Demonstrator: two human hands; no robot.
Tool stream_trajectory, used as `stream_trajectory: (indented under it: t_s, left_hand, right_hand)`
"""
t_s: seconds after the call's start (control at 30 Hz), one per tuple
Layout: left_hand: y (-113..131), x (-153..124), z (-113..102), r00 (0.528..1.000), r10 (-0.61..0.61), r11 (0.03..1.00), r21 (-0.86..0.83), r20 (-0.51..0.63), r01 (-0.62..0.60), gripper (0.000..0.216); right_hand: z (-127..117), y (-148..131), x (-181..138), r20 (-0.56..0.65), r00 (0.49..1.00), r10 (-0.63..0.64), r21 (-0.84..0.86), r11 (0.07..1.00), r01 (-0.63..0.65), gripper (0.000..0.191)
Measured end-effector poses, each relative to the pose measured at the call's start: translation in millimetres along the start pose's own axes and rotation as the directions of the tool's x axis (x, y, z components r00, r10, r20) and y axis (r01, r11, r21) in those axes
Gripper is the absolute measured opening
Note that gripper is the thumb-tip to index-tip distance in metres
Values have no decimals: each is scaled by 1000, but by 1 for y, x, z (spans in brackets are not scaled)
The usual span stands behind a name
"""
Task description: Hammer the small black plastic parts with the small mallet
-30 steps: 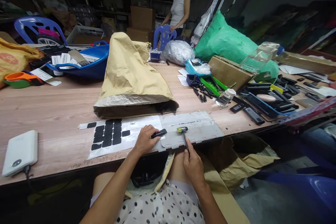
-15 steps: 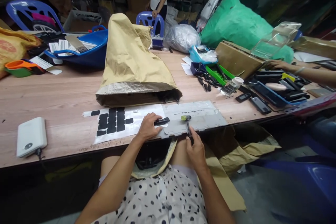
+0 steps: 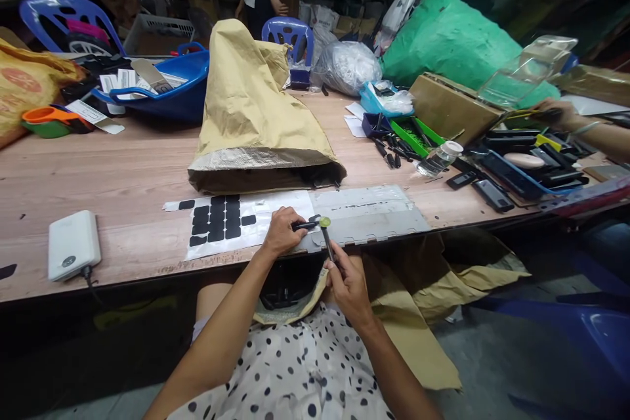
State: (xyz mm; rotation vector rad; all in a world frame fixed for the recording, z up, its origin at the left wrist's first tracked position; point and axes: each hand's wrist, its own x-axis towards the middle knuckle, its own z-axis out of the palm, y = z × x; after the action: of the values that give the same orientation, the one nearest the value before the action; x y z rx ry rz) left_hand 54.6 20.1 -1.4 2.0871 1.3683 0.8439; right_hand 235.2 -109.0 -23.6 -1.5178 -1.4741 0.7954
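Note:
My left hand (image 3: 281, 231) rests on the table's front edge with its fingers pinched on a small black part (image 3: 304, 226). My right hand (image 3: 347, 282) grips the dark handle of a small hammer (image 3: 327, 237) whose yellow-green head sits right at the end of that black part. Both lie over a grey metal plate (image 3: 369, 215). Left of my hand is a white sheet (image 3: 266, 218) carrying several black square pads (image 3: 218, 226).
A tan paper sack (image 3: 256, 111) lies open just behind the plate. A white power bank (image 3: 73, 244) is at the left, a blue tub (image 3: 170, 88) behind. Black parts, trays and a bottle (image 3: 440, 158) crowd the right, where another person's hand (image 3: 561, 115) reaches. A person stands far back.
The hammer head has moved left until it meets the black part in my left hand. The view has tilted down and the other person's hand came in at the right.

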Motion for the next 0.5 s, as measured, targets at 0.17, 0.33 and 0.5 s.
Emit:
stream_trajectory:
  t_s: [0.17,0.33,0.5]
  left_hand:
    - [1,1,1,999,-19,1000,19,-28,20,13]
    - [1,1,1,999,-19,1000,-14,-39,19,13]
    - [1,3,2,998,-39,999,-33,-40,38,15]
  right_hand:
    - [7,-14,4,34,995,-95,-23,995,96,50]
    - [9,-19,9,75,977,-199,-47,978,202,47]
    - [6,-18,11,-24,985,-171,-54,984,169,47]
